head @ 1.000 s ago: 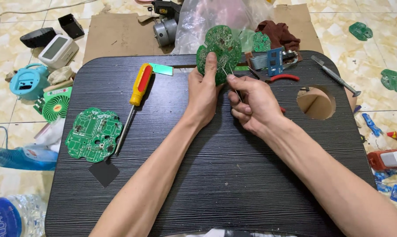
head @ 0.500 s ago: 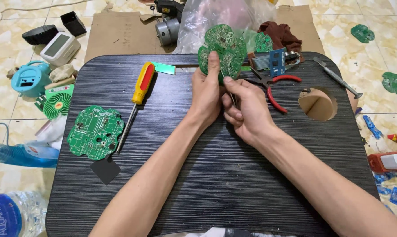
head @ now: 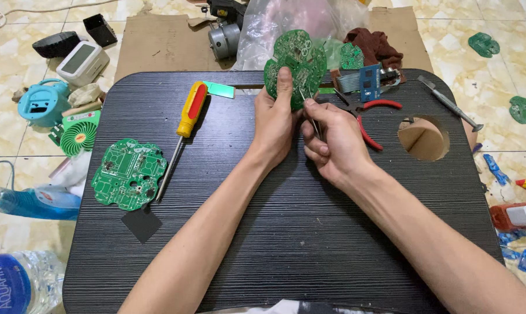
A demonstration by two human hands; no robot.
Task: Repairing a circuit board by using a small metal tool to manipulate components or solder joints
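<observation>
The right hand slides in closer to the left hand than a second ago, so the thin metal tweezers now reach the round green circuit board near the table's far edge.

Three green boards – one held, one flat, one behind – one screwdriver, one pliers, two hands.

Green circuit board; yellow-red screwdriver (black wood-grain tray).
</observation>
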